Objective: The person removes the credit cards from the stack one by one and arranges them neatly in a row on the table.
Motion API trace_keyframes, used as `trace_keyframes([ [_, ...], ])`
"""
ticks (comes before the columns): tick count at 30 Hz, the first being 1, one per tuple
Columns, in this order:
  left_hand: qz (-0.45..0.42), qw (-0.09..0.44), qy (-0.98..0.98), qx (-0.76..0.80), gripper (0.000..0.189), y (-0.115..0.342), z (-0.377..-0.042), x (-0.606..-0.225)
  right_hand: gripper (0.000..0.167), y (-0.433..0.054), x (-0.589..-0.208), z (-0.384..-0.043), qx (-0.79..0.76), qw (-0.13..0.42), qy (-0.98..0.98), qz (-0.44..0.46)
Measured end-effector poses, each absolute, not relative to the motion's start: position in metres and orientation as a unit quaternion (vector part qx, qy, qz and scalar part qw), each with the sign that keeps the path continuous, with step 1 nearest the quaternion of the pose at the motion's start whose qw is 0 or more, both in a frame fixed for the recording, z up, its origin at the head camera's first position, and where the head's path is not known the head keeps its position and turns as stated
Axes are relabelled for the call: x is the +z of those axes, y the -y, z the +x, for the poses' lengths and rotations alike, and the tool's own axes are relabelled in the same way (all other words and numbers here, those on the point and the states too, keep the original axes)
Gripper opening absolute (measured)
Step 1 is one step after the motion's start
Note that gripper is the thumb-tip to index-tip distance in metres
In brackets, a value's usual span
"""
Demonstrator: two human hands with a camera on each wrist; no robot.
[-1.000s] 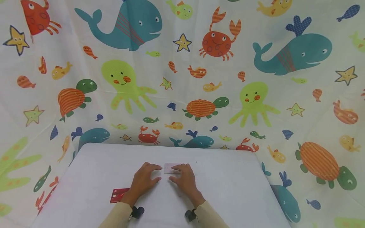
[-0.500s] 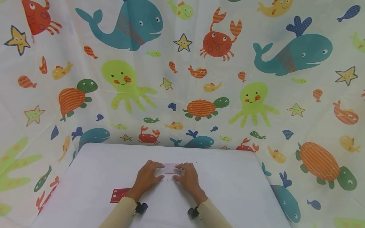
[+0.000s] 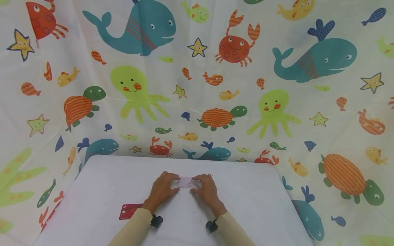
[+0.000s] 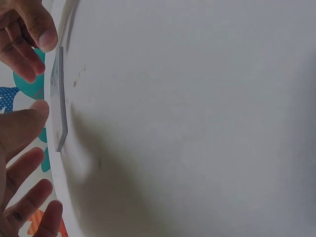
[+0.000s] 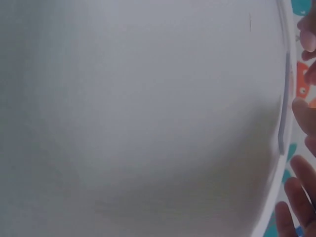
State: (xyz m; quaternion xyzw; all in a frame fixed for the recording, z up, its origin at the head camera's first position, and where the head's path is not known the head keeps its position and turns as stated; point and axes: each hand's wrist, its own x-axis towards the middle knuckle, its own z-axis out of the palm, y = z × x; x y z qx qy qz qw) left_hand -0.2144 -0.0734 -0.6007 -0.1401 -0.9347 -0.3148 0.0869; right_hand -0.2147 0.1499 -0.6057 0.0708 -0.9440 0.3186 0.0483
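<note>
A pale pinkish, thin flat card (image 3: pixel 185 182) lies near the back of the white table in the head view. My left hand (image 3: pixel 162 191) is at its left end, thumb and fingers bent and apart, fingertips right by the edge. At the other end is my right hand (image 3: pixel 207 193), index fingertip overlapping the far right corner and thumb nearer me. In the left wrist view the card (image 4: pixel 59 103) appears edge-on, with the left fingers spread beside it. The right wrist view shows the card's grey edge (image 5: pixel 285 106) beside the fingertips. Neither hand visibly pinches it.
A red bank card (image 3: pixel 127 211) lies at the left, partly hidden behind my left forearm. The white table (image 3: pixel 255 201) ends at the back against a curtain (image 3: pixel 191 102) printed with sea animals. Dark cameras are strapped to both wrists.
Both hands have shifted to the right. My left fingertips have come up to the card's left end, and my right hand has drawn back, uncovering more of the card. The red card stays put.
</note>
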Motion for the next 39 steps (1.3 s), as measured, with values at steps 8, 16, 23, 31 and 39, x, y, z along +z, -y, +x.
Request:
trace_keyframes([
  [8, -0.136, 0.083, 0.939, -0.306, 0.046, 0.071, -0.217, -0.603, 0.041, -0.154, -0.613, -0.222, 0.301, 0.035, 0.951, 0.056],
  [16, -0.139, 0.071, 0.947, -0.281, 0.049, 0.070, -0.224, -0.604, 0.046, -0.159, -0.616, -0.228, 0.287, 0.028, 0.955, 0.064],
  [23, -0.148, 0.054, 0.952, -0.262, 0.053, 0.068, -0.232, -0.605, 0.052, -0.159, -0.609, -0.237, 0.279, -0.002, 0.958, 0.070],
  [31, -0.149, 0.047, 0.954, -0.254, 0.052, 0.067, -0.236, -0.604, 0.048, -0.157, -0.601, -0.247, 0.256, -0.021, 0.962, 0.096],
  [39, -0.147, 0.036, 0.956, -0.251, 0.050, 0.066, -0.240, -0.604, 0.047, -0.155, -0.597, -0.249, 0.264, -0.044, 0.959, 0.090],
])
